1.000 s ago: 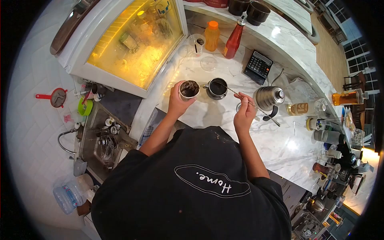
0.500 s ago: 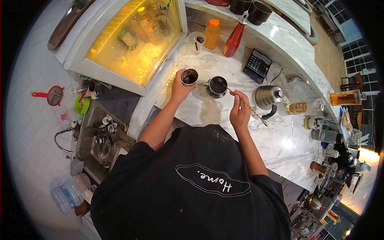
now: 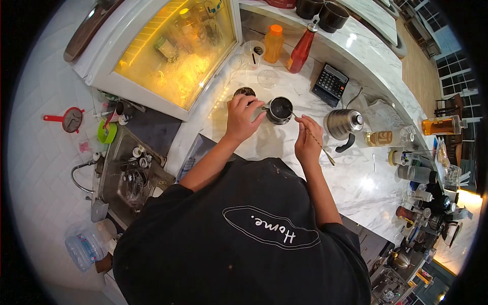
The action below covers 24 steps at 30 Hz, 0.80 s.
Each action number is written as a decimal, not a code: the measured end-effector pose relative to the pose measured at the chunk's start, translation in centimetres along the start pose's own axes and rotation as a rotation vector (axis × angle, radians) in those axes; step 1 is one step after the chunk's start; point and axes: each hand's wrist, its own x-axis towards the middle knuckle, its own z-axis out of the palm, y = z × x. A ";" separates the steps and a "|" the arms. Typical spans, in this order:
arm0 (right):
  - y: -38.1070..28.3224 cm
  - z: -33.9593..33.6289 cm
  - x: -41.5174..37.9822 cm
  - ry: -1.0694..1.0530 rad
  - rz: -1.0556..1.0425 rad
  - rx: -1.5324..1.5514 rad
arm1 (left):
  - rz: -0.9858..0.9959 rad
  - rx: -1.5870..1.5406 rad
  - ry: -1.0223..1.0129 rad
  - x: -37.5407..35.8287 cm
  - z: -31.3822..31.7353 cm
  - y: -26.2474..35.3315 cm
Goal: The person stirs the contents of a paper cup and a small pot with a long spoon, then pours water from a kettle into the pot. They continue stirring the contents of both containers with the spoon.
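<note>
My left hand (image 3: pixel 243 121) is open, its fingers apart and stretched out over the counter between a small cup and a metal pitcher. The cup (image 3: pixel 245 92), dark residue on its inside, stands just beyond those fingers and is partly covered by them. The steel pitcher (image 3: pixel 279 118) has dark contents, and its handle points at my left fingertips. In my right hand (image 3: pixel 308 140) is a long bar spoon (image 3: pixel 320 143) with a twisted shaft, gripped part way along. One end dips into the pitcher; the other sticks out to the lower right.
A gooseneck kettle (image 3: pixel 343 123) stands right of my right hand, with a calculator (image 3: pixel 330 83) behind it. Farther back are a red sauce bottle (image 3: pixel 302 51), an orange-capped bottle (image 3: pixel 273 46) and a plastic cup (image 3: pixel 252 52). A lit glass cabinet (image 3: pixel 173 56) and a sink (image 3: pixel 113 182) lie left.
My left hand has let go of the small cup, now on the counter, and moved right toward the pitcher with fingers spread. The right hand keeps the bar spoon in the pitcher.
</note>
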 end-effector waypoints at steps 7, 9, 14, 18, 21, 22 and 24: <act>-0.7 -0.6 0.0 -0.070 -0.083 -0.027 | 0.005 0.027 -0.075 1.3 0.6 -0.8; -0.9 -0.4 0.4 -0.090 -0.103 -0.037 | 0.006 0.026 -0.085 1.5 0.5 -0.9; -0.5 -0.5 0.6 -0.071 -0.098 -0.072 | -0.008 0.020 -0.134 1.7 0.2 -0.9; -0.3 -0.3 0.1 -0.073 -0.119 -0.041 | -0.018 0.008 -0.141 2.0 0.3 -1.0; -0.9 0.0 0.2 -0.088 -0.138 -0.013 | -0.031 0.014 -0.168 1.9 0.1 -0.8; -0.8 0.1 0.4 -0.079 -0.123 -0.017 | -0.039 0.011 -0.182 2.2 -0.1 -0.7; -0.3 -0.2 0.7 -0.088 -0.103 -0.043 | -0.040 0.006 -0.187 2.5 -0.1 -0.7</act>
